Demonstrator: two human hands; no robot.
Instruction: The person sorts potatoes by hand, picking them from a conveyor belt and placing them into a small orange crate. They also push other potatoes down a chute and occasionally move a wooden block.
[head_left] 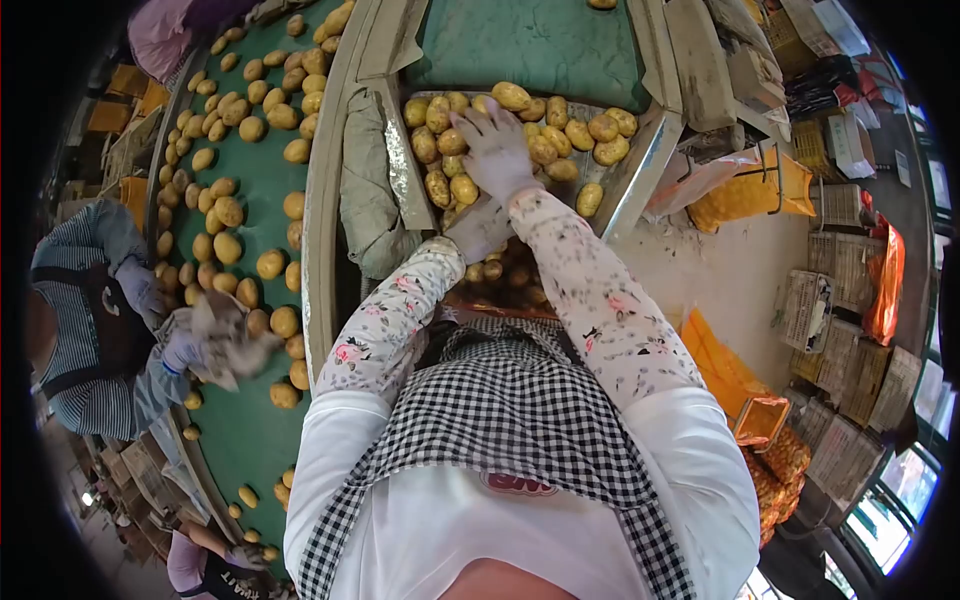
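Note:
My right hand [495, 155], in a pale glove, rests on potatoes [560, 142] at the lower end of a chute. Its fingers are stretched out and spread. Just below it is my gloved left hand [480, 230], at the chute's lower edge, with its fingers mostly hidden by my right forearm. Whether that hand grips anything does not show. Under both hands, more potatoes [520, 280] lie in shadow in an orange-edged opening, partly covered by my forearms and checked apron.
A green belt [250, 420] with many potatoes runs along the left, where a co-worker's gloved hands [185, 350] reach over it. Metal side walls [645, 170] flank the chute. Orange mesh sacks [775, 470] and stacked crates [840, 270] stand on the right.

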